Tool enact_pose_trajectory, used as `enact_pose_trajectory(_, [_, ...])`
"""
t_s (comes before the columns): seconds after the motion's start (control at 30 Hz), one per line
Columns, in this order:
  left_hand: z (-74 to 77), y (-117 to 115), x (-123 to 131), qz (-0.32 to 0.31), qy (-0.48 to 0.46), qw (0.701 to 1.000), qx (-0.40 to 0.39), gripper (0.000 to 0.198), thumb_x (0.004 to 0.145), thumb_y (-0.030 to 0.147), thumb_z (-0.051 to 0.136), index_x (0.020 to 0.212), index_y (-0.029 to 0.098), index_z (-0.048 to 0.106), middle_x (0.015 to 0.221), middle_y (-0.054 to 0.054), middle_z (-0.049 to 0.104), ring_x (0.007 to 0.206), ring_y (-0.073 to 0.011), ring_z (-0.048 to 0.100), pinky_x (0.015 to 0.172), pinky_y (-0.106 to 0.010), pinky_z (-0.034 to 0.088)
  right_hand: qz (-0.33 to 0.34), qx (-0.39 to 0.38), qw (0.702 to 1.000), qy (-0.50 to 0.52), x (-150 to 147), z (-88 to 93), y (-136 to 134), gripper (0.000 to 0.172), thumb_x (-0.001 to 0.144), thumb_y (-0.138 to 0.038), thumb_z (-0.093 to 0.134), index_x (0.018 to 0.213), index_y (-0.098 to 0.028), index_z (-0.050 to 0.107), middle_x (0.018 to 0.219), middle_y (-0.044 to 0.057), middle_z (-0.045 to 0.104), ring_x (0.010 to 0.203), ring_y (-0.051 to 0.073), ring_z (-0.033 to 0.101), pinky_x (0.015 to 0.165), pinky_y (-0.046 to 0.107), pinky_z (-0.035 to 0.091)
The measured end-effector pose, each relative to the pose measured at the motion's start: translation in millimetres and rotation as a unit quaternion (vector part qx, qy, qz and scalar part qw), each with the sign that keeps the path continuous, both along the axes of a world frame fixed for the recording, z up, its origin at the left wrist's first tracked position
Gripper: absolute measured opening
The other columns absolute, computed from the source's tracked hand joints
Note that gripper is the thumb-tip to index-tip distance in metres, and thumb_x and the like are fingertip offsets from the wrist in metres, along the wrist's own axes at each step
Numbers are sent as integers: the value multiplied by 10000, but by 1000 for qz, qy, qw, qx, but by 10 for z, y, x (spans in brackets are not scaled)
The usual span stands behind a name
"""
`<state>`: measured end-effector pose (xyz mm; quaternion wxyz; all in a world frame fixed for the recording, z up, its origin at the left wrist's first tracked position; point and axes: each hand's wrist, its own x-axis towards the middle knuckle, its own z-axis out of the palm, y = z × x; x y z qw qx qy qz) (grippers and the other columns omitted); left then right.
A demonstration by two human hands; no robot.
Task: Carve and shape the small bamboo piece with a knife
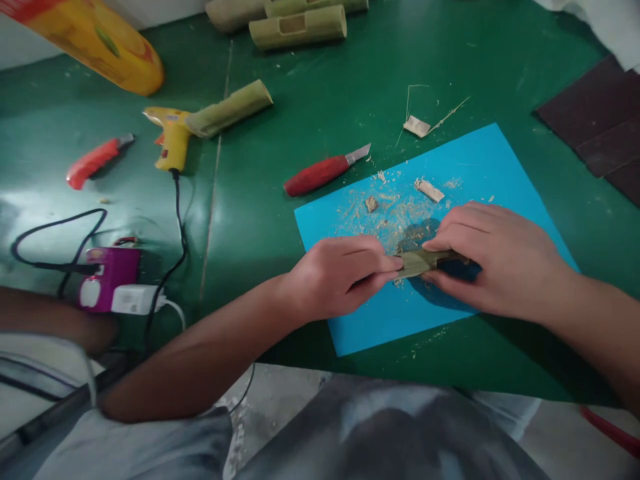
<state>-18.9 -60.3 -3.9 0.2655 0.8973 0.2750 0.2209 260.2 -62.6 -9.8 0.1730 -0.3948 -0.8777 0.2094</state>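
Observation:
My left hand (345,277) is closed, its thumb and fingers pinching the left end of a short greenish bamboo piece (416,263). My right hand (500,260) grips the same piece from the other side, thumb and fingers around its darker right end, which the hand partly hides. Both hands are low over a blue sheet (360,333) strewn with pale shavings (400,213). Just beyond them on the sheet lie a small bamboo chip (371,204) and a pale offcut (429,191). A red-handled knife (327,172) rests at the sheet's far left edge.
Several bamboo tubes (300,28) lie at the back, and another tube (233,110) touches a yellow glue gun (173,137). Left of it are a red utility knife (97,160) and a purple power block (110,277) with cords. Dark flat boards (595,113) lie right.

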Motion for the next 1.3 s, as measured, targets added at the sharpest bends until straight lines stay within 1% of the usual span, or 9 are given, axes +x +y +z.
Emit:
enact_pose_trajectory(0.13, [53,38,-26,-29,17,999,-6,145,1071,223,592,1083,216,736,987,-44,818,865,-143,779,775,-234,633,4,4,1000,-7,2,-3,0,170,963,-450,639,943,-286,682,949,84,723,909,297,642,704,430,415])
enact_pose_trajectory(0.33, [54,61,-16,-37,-3,999,3,149,1065,202,586,1114,213,728,988,-44,809,878,-147,774,796,-241,625,0,10,1000,-3,-1,-2,-7,172,960,-437,642,940,-273,689,944,86,715,920,298,645,723,437,423])
enact_pose_trajectory(0.43, [64,79,-21,-51,13,999,1,138,1067,202,583,1080,212,719,961,-39,803,848,-142,767,768,-230,617,-1,-3,1000,-7,-3,3,-8,163,960,-450,644,945,-294,691,955,82,712,925,302,644,726,452,433])
enact_pose_trajectory(0.57, [80,86,-9,-46,2,999,25,109,1053,180,606,1016,198,707,963,-55,803,833,-146,765,759,-231,617,-1,-7,1000,-14,-11,13,-7,153,949,-448,660,931,-299,691,964,80,719,936,308,642,723,457,437])
enact_pose_trajectory(0.7, [87,84,-5,-59,14,998,23,128,1059,187,589,1033,197,714,961,-56,802,838,-153,770,746,-239,621,-5,-1,1000,-4,-11,8,-2,156,950,-436,665,927,-285,700,953,80,716,931,297,639,721,436,418])
enact_pose_trajectory(0.83, [80,96,-30,-67,35,995,69,148,1084,218,564,1093,205,711,966,-47,819,851,-150,773,768,-243,625,8,6,1000,10,-3,0,1,152,941,-414,674,933,-265,702,954,80,712,928,292,644,721,414,404])
enact_pose_trajectory(0.97, [58,104,-16,-87,38,991,98,234,1124,263,496,1107,193,718,966,-37,824,890,-143,777,808,-238,618,10,20,1000,15,-1,-7,-4,137,960,-396,658,942,-264,691,952,78,710,923,278,635,714,404,402])
enact_pose_trajectory(1.13, [87,76,-57,-90,53,983,149,206,1100,201,526,1127,191,730,962,-39,825,885,-161,764,819,-268,617,9,23,1000,14,-9,-5,-1,133,943,-383,675,928,-252,690,960,82,712,924,279,638,713,402,401])
enact_pose_trajectory(1.3, [72,75,-46,-90,69,978,174,219,1098,206,517,1114,186,734,946,-52,805,880,-168,756,779,-271,606,14,21,1000,19,-8,12,12,147,955,-396,671,922,-254,695,931,74,705,905,273,635,694,397,373])
